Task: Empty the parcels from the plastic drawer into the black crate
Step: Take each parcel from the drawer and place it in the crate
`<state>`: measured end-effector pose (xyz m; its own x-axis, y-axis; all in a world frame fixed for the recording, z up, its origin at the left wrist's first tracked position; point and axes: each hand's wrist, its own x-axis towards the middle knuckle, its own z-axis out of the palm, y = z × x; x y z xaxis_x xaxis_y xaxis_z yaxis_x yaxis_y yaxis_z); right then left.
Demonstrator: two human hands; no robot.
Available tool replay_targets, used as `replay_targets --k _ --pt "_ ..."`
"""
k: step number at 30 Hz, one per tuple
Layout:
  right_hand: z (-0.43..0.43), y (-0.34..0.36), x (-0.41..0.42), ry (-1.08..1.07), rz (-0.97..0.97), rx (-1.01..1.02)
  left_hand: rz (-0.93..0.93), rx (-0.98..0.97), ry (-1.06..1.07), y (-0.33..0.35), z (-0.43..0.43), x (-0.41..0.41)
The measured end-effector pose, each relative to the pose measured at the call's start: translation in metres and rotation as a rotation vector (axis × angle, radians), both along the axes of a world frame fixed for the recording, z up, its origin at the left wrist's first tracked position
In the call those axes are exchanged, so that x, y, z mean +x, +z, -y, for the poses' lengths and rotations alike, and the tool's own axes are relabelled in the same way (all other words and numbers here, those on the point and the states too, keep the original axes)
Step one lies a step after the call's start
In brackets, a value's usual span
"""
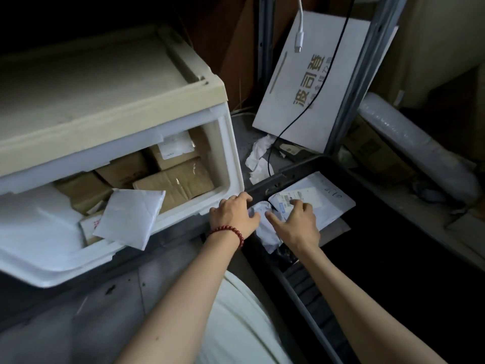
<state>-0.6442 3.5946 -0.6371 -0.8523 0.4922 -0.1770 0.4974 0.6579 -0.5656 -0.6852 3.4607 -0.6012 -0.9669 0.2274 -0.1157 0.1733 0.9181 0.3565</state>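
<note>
**Inspector:** Plastic drawer (231, 153), left of the left grip (233, 215): cardboard boxes (173, 182) and a white mailer (128, 216) not yet removed. Left grip: fingers bent at the black crate (262, 184) rim. Cannot tell whether it has hold of the crumpled parcel (267, 232).

**Clerk:** Right grip (298, 222)?

**Inspector:** Fingers spread, resting on the flat parcel (328, 198), holding nothing. Recommendation: settle parcels low and flat in the crate, leaving room for the boxes.

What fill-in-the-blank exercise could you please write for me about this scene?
1. The red bracelet is on the ____ wrist.
2. The cardboard boxes lie in the white plastic ____.
3. The flat white mailer lies in the ____ crate.
Missing words: left; drawer; black.
</note>
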Motion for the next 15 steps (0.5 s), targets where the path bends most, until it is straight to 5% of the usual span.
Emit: replay_targets --k 9,15 --pt "0.101 0.090 -0.020 0.241 -0.177 -0.129 -0.103 -0.030 0.179 0.064 0.128 0.022" --pt "0.165 0.084 -0.013 0.455 -0.183 -0.182 -0.086 -0.089 0.335 0.072 0.229 0.043"
